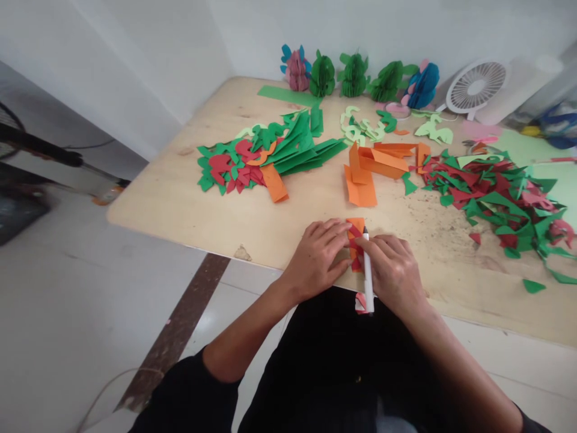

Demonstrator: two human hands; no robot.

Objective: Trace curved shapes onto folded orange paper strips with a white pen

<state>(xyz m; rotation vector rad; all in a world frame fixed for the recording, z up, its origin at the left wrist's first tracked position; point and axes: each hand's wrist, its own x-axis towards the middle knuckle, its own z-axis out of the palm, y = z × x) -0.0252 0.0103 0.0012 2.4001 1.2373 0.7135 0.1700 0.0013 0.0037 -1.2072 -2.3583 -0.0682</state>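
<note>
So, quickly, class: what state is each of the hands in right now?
Left hand: open, touching the orange strip.
Right hand: closed, holding the white marker.

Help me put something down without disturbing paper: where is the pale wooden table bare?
The pale wooden table is widest open at front left, between green and red paper cutouts and the left hand. A smaller, speckled patch separates the right hand from the red and green paper scraps crowding the right. Colourful pleated paper figures crowd the back.
</note>
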